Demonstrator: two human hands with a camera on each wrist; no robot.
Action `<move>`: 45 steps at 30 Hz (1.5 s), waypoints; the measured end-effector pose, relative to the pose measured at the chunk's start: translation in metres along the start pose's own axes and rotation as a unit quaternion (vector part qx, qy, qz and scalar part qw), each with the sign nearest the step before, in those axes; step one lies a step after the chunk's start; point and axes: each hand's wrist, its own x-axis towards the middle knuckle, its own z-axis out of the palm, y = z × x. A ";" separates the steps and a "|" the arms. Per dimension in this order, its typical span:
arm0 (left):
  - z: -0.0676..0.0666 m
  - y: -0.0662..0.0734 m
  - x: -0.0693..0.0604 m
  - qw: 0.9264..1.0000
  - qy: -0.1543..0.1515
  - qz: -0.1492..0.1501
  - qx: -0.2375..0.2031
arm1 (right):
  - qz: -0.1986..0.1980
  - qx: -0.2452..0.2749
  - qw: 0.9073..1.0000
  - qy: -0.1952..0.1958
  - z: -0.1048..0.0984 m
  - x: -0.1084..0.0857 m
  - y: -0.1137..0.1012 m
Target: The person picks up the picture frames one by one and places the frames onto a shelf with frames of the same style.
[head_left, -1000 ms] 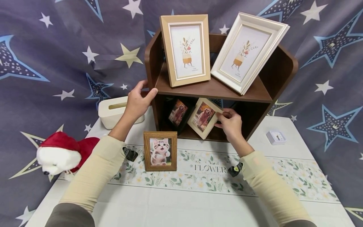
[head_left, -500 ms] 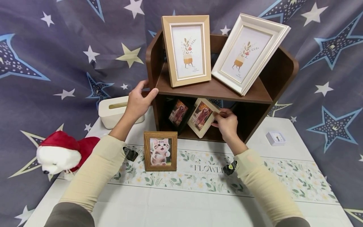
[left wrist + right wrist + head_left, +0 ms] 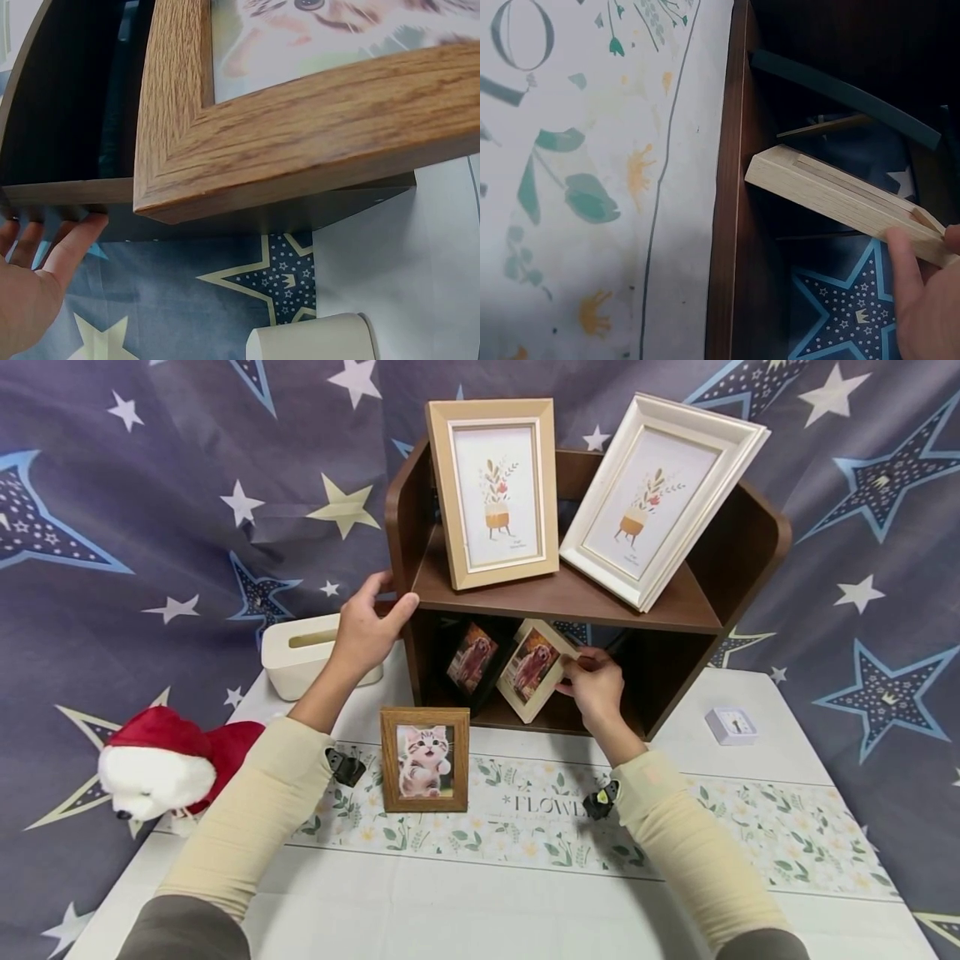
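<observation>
My right hand (image 3: 595, 689) pinches the right edge of a light wooden photo frame (image 3: 534, 670) with a dog picture. That frame stands tilted on the lower level of a dark brown shelf (image 3: 570, 602). Close to its left, partly in shadow, a black photo frame (image 3: 474, 660) holds a similar dog picture. With my left hand (image 3: 367, 627) I grip the shelf's left side panel, thumb at its front edge. In the right wrist view, my fingers touch the pale frame (image 3: 847, 199) edge-on. A brown frame with a kitten picture (image 3: 425, 760) stands on the table before the shelf.
On the upper level lean a tan frame (image 3: 491, 493) and a white frame (image 3: 663, 502). A cream tissue box (image 3: 300, 656) and a plush dog in red (image 3: 157, 768) are at left. A small white clock-like box (image 3: 731, 725) lies at right on the table (image 3: 465, 902).
My right hand has shifted slightly left and inward, bringing the light wooden frame a little closer to the black one. My left hand has stayed on the shelf's side.
</observation>
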 end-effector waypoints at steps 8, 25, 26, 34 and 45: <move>0.001 -0.001 0.000 1.000 0.005 0.000 0.005 | 0.008 -0.001 1.000 -0.007 -0.002 0.000 0.000; 0.001 0.001 -0.001 1.000 0.006 -0.001 0.012 | 0.026 -0.013 0.999 -0.021 -0.007 0.001 0.000; 0.000 0.001 -0.001 1.000 0.006 -0.001 0.012 | 0.027 -0.014 0.999 -0.021 -0.008 0.001 0.000; 0.000 0.001 -0.002 1.000 0.004 0.000 0.017 | 0.027 -0.014 0.999 -0.026 -0.013 0.000 0.001; 0.001 0.001 -0.001 1.000 0.004 -0.002 0.020 | 0.017 -0.029 0.998 -0.044 -0.023 -0.004 0.000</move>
